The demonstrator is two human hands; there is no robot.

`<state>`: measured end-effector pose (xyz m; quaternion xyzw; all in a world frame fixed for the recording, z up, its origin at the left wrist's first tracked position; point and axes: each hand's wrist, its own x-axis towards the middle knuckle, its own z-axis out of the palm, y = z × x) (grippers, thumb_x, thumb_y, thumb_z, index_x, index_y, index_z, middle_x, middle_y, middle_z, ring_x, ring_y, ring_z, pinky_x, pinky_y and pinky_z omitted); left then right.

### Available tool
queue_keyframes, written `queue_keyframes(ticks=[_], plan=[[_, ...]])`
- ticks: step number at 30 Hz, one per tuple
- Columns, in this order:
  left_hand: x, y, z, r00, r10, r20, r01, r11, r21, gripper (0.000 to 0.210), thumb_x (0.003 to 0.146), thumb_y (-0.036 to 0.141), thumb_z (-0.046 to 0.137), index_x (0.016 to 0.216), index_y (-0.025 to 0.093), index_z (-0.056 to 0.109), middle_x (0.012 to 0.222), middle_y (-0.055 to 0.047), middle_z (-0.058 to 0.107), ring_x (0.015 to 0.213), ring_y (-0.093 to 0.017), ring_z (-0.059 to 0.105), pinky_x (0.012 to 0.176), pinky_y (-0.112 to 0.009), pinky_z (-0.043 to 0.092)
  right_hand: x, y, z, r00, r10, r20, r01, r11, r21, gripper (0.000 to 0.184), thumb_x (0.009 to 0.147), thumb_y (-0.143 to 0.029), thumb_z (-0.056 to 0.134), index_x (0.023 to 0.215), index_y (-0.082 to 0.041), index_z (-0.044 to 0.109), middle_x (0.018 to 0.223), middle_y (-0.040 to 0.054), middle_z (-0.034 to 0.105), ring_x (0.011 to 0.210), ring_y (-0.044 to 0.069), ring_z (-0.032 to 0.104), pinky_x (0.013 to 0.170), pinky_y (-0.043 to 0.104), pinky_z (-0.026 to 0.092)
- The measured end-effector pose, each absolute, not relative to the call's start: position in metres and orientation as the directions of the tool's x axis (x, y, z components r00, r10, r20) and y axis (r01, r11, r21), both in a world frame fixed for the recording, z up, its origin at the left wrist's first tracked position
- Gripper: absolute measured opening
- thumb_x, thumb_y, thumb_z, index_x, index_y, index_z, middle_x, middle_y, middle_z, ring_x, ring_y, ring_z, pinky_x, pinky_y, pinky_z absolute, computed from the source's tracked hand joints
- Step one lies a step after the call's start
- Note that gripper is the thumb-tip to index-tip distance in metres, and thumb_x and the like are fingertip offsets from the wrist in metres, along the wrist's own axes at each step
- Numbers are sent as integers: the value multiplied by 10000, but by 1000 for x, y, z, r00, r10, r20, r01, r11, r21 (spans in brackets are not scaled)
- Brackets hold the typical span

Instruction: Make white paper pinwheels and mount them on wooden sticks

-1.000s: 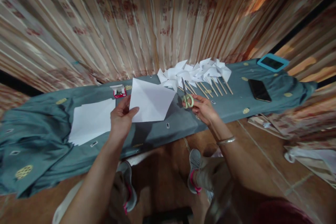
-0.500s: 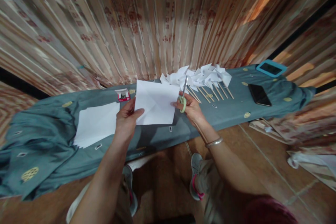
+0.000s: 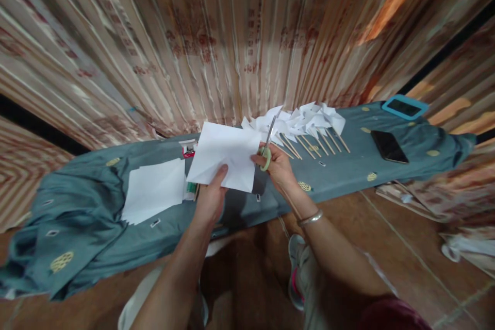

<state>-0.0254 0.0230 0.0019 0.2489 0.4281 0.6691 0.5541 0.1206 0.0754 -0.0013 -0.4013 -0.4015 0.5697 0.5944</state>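
White and faintly creased, a sheet of paper (image 3: pixel 230 150) is hovering above a desk (image 3: pixel 340 178) draped in blue-green cloth, as the left hand (image 3: pixel 211 195) is pinching its near edge, the thumb lying on top. The right hand (image 3: pixel 277 164) is holding scissors (image 3: pixel 265 159) with pale green handles, its grip narrow around them, the blades pointing away from the person and the fingertips meeting the sheet's right edge. Just beyond, white paper pinwheels (image 3: pixel 305 117) are lying in an overlapping row, their wooden sticks (image 3: pixel 324 143) pointing toward the person. On the left, a paper stack (image 3: pixel 154 191) is resting near a small red box (image 3: pixel 188 151). Farther right, a dark phone (image 3: pixel 389 146) and a blue-framed device (image 3: pixel 405 107) are lying before a patterned curtain (image 3: pixel 232 36).
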Motion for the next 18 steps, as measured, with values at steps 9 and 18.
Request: queue_keyframes(ticks=[9,18], plan=[[-68,35,5,-563,826,25,-275,-216,937,475,756,253,727,1210,199,600,1312,-92,627,1220,-239,579,1091,-379,415,126,31,-25,-399,906,-142,-54,-178,-983,493,704,-564,730,997,-172,669,747,28,708,585,112,589,500,216,402],[-67,44,-2,-579,815,24,-211,-178,961,486,762,309,727,1217,193,601,1275,-93,647,1223,-253,575,1080,-378,429,120,9,-42,-668,725,-168,-28,-251,-968,568,703,-570,745,1092,-164,664,810,33,683,654,110,577,607,237,442]])
